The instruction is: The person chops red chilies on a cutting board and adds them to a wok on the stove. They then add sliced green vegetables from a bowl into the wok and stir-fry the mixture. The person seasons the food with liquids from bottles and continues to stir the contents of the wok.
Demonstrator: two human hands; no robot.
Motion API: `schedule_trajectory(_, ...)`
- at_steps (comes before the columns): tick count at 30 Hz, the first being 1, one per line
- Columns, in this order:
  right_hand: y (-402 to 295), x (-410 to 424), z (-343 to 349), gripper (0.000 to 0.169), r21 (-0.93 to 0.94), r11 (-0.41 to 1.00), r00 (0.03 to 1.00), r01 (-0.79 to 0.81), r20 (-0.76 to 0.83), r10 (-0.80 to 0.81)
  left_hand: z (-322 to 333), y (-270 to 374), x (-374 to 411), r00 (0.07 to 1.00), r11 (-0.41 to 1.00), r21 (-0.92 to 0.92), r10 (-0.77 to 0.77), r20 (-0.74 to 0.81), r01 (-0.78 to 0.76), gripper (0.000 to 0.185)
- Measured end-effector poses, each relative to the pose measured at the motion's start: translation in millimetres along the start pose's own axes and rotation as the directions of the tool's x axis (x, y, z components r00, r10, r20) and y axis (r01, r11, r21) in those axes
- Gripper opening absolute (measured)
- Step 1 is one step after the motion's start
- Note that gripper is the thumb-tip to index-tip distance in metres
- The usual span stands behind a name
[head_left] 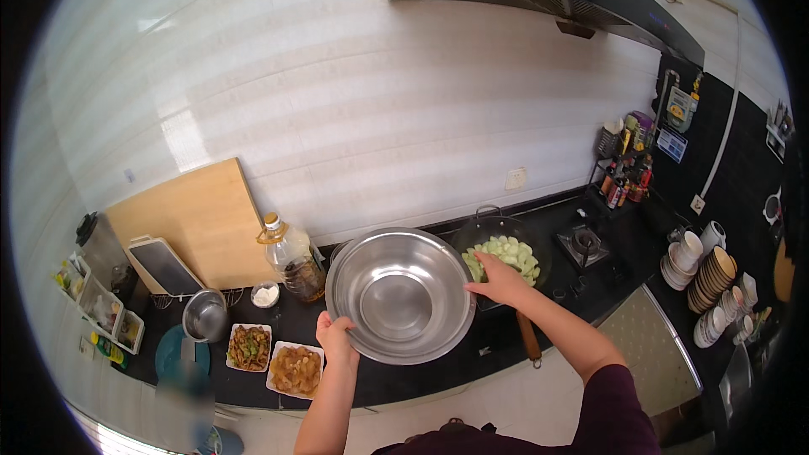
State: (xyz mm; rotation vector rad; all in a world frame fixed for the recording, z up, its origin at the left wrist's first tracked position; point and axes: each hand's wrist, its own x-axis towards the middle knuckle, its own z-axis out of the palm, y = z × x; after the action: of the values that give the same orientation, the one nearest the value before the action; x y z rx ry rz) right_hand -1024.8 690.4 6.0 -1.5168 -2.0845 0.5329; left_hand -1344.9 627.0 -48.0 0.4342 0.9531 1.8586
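Between my two hands is a large stainless steel basin (pixel 397 306), its shiny inside facing up with nothing in it. My left hand (pixel 337 336) grips the rim at the lower left. At the right side, my right hand (pixel 496 278) holds the rim, thumb on the edge and fingers stretched over the wok. Pale green vegetable chunks (pixel 505 251) fill the middle of the dark wok (pixel 534 234), partly hidden by my right hand. The wok's wooden handle (pixel 528 336) points toward me.
Two white dishes of food, meat with greens (pixel 249 347) and a pale brown mixture (pixel 295 370), sit left. Behind them stand a small metal bowl (pixel 205 316), a bowl of white powder (pixel 265 295) and an oil jug (pixel 296 265). A gas burner (pixel 584 245) and stacked bowls (pixel 713 279) are right.
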Motion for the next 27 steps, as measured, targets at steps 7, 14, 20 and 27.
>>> schedule_trajectory(7, -34, -28, 31, 0.049, 0.138, 0.987, 0.980, -0.084, -0.165, 0.106, -28, 25, -42, 0.969, 0.973, 0.036, -0.229, 0.091, 0.227, 0.027)
schedule_trajectory(14, -23, -83, 91, 0.015, 0.561, 0.800, 0.902, -0.210, -0.205, 0.381, -116, 15, -55, 0.898, 0.895, 0.143, -0.435, 0.064, 0.423, 0.031)
schedule_trajectory(20, 31, -160, 179, 0.013, 0.713, 0.485, 0.747, -0.507, 0.082, 0.660, -184, -18, -66, 0.848, 0.843, 0.111, -0.511, -0.140, 0.526, 0.031)
schedule_trajectory(27, 20, -191, 218, 0.016, 0.828, 0.255, 0.647, -0.500, 0.161, 0.745, -190, -52, -55, 0.875, 0.876, 0.127, -0.434, -0.216, 0.465, 0.028)
